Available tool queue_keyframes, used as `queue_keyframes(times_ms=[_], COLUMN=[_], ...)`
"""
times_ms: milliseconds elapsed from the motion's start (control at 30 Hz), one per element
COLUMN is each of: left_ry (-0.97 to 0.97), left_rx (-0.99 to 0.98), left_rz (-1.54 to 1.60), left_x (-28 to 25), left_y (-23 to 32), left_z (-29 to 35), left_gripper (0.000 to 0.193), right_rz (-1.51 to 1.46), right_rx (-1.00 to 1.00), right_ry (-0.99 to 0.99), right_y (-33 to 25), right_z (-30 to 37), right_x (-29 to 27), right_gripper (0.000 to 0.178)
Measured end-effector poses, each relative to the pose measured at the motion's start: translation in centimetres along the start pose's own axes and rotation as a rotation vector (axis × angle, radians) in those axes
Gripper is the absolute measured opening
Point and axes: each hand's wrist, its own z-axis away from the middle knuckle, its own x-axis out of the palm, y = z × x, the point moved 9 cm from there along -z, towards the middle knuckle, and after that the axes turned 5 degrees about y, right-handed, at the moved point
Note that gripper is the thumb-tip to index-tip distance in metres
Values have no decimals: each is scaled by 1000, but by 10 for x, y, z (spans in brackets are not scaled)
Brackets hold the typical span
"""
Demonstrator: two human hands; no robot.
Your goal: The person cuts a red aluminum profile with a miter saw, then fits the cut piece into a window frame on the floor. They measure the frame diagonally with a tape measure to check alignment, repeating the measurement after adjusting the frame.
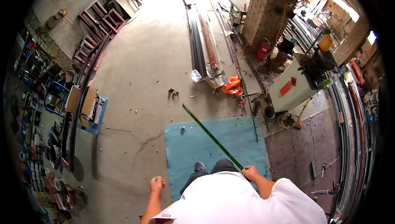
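Observation:
A long, thin green and black strip (214, 139) slants across my front, its far end over the bare concrete beyond the mat. My right hand (249, 172) is closed round its near end, beside my right hip. Out to the left, my left hand (156, 184) is held up with its fingers curled in, apart from the strip, and nothing shows in it. Beneath me lies a light blue mat (181, 150), on which one of my shoes shows. A small metallic object (182, 129) sits near the mat's far left corner.
Long dark profiles (196, 43) lie on the floor ahead, with an orange plastic bag (233, 86) at their near end. Cardboard boxes (88, 102) stand left. A brick pillar (267, 10), a fire extinguisher (263, 50) and a pale cabinet (288, 84) are right.

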Motion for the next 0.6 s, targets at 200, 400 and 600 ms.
queue_keyframes(times_ms=[200, 400, 600], left_ry=[35, 36, 96], left_rx=[154, 96, -157], left_rz=[144, 3, -303], left_x=[19, 52, -3], left_y=[196, 185, 180], left_z=[-108, -165, -165], left_gripper=[23, 28, 33], right_rz=[-352, -280, 186], right_rx=[-25, -100, -98], right_ry=[-33, -119, -152], right_y=[-200, -334, -424], right_z=[-97, -193, -312], right_x=[17, 63, 82], right_gripper=[21, 24, 36])
